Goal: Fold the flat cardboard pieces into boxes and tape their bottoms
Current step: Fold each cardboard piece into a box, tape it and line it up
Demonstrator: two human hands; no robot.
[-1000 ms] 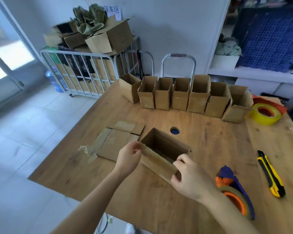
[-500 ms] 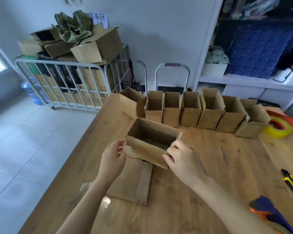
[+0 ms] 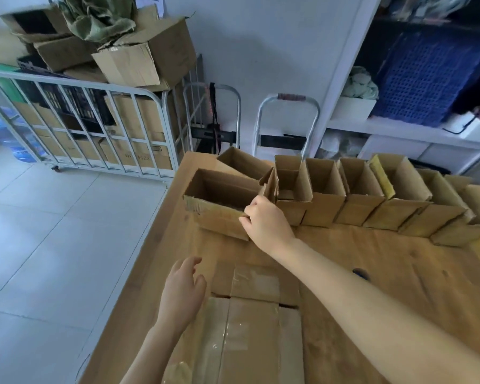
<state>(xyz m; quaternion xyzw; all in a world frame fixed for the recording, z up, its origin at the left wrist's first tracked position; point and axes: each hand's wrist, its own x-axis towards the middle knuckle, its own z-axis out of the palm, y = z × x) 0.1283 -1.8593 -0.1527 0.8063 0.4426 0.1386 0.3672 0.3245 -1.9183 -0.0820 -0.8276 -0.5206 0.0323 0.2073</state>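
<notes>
Now, the light wooden table spreads beneath both your hands. Just right of your grip, a row of open-topped brown cardboard boxes runs off rightward. Nearer you than the grip lies the flat, tape-striped brown cardboard piece. Your right hand pinches the near wall of the open brown cardboard box at its right end, close against the row. Your left hand hovers with relaxed fingers, holding nothing, beside the flat piece's left edge.
</notes>
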